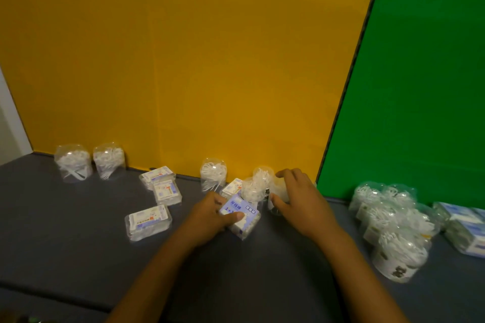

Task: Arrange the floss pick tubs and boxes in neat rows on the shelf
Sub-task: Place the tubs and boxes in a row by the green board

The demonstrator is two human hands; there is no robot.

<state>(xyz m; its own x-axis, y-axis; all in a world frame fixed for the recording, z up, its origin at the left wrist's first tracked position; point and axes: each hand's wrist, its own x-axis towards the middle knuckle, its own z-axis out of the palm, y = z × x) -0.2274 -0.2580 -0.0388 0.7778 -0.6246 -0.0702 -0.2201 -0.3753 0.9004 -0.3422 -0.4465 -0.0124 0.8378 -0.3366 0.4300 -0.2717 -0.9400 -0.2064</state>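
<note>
My left hand [210, 214] grips a blue-labelled floss pick box [242, 215] lying on the dark grey shelf [78, 231]. My right hand [296, 196] is closed round a clear floss pick tub [275, 191] by the back wall. Two more tubs [253, 189] stand between my hands, one behind the other. Another tub [213, 174] stands left of them, and two tubs [73, 161] sit side by side at the far left. Three clear boxes [148, 221] lie loose left of centre. A small box [232, 187] lies behind the blue one.
A cluster of several tubs [393, 217] crowds the right side of the shelf, with blue-and-white boxes [467, 228] beyond it at the edge. A yellow panel [183, 60] and a green panel [420, 73] form the back wall. The shelf's front edge runs along the bottom left.
</note>
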